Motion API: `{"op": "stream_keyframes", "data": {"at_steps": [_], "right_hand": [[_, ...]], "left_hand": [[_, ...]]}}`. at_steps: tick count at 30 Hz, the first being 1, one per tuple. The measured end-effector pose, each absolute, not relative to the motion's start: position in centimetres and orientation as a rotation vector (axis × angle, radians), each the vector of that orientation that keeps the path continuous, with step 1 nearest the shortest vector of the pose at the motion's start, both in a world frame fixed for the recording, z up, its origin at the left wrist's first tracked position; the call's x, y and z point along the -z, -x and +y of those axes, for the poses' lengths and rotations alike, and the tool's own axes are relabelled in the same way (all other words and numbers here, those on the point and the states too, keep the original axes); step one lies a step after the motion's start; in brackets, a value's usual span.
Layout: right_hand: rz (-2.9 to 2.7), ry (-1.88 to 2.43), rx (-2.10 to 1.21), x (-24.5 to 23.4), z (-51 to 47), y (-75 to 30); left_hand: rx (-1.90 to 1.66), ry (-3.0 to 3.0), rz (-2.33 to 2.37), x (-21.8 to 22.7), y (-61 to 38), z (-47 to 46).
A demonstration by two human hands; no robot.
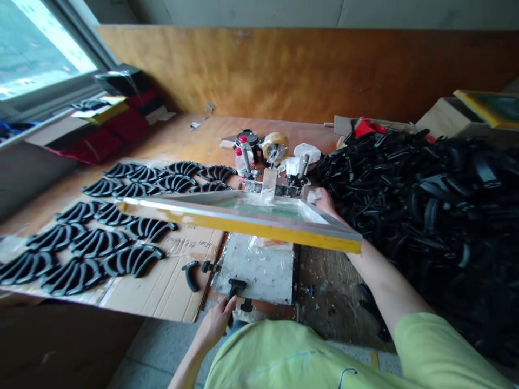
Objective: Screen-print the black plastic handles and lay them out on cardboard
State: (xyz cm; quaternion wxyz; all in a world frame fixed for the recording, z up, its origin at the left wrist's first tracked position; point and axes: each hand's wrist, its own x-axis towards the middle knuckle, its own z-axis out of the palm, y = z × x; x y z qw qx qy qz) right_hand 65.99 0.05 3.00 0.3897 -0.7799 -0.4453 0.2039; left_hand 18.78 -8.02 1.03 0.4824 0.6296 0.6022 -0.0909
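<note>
My right hand (324,202) grips the right side of a raised, yellow-edged screen-printing frame (239,224), which tilts up from clamps (275,189) at its far side. Beneath it lies a scuffed metal plate (259,270) partly covered in clear plastic. My left hand (214,321) is at the plate's near edge, closed on a curved black part (234,289). A similar black part (190,274) lies on flattened cardboard (178,286) to the left, beside several rows of curved black parts (97,243).
A large heap of black parts (417,200) fills the right side of the paint-stained wooden bench (336,292). Behind the clamps stand a roll of tape (274,147) and a plastic bottle (244,159). A plywood wall (284,70) backs the bench, with a window (40,48) at far left.
</note>
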Motion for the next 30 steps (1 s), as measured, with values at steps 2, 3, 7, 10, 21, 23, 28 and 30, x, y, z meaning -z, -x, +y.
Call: {"op": "stream_keyframes", "data": {"at_steps": [2,3,7,10,21,23,28,30], "right_hand": [[-1.185,1.927,-0.547,-2.2,3.0,-66.4],[-1.218,1.901,-0.571,-1.7,3.9,-66.7],[-1.287,2.052,-0.507,0.0,3.0,-69.3],[-1.415,2.352,-0.316,1.2,-0.6,-72.1],[-1.56,2.459,-0.155,1.3,-6.9,-71.6],[-1.533,2.264,-0.181,0.7,-7.8,-69.4],[-1.545,1.999,-0.254,-0.2,-7.9,-60.2],[-1.581,1.855,-0.285,-0.5,-7.1,-55.9]], "left_hand": [[0.262,-1.542,1.483,-1.4,-19.0,-7.8],[0.282,-1.546,1.494,-1.8,-19.1,-7.7],[0.301,-1.59,1.51,-3.9,-20.3,-7.2],[0.27,-1.618,1.372,-5.3,-23.2,-6.9],[0.257,-1.822,0.717,-6.7,-39.7,-8.4],[0.174,-1.892,0.674,-6.8,-39.5,-8.6],[0.148,-1.936,0.709,-7.3,-34.3,-8.6],[0.138,-1.887,0.743,-7.3,-31.6,-8.5]]}}
